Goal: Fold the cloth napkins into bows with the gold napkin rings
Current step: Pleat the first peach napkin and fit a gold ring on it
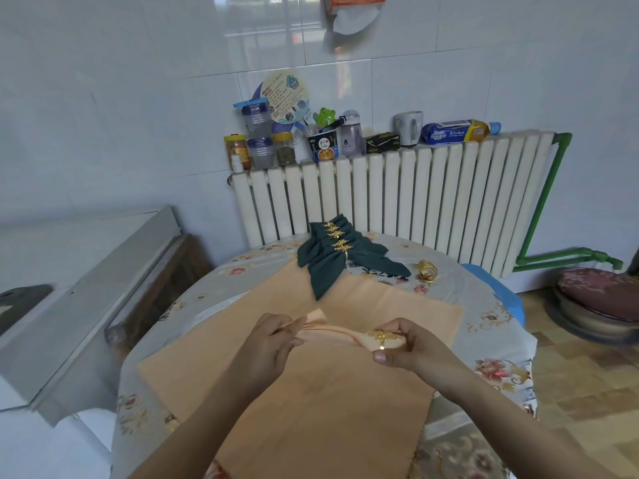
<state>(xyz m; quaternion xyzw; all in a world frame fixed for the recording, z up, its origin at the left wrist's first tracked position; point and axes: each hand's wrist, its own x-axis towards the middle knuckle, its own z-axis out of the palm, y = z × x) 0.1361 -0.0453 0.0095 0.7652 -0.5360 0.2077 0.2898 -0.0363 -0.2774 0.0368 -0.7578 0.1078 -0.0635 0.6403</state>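
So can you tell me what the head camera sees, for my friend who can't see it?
A person's left hand and right hand hold a bunched peach napkin with a gold napkin ring around one end, over flat peach cloths on a floral table. Behind lie finished dark green bows and spare gold rings.

Your hands work a matt peach cloth napkin through a shiny gold metal napkin ring. Beyond lie dark green cloth bows, a floral cloth tablecloth, glossy white wall tiles and a smooth white radiator.
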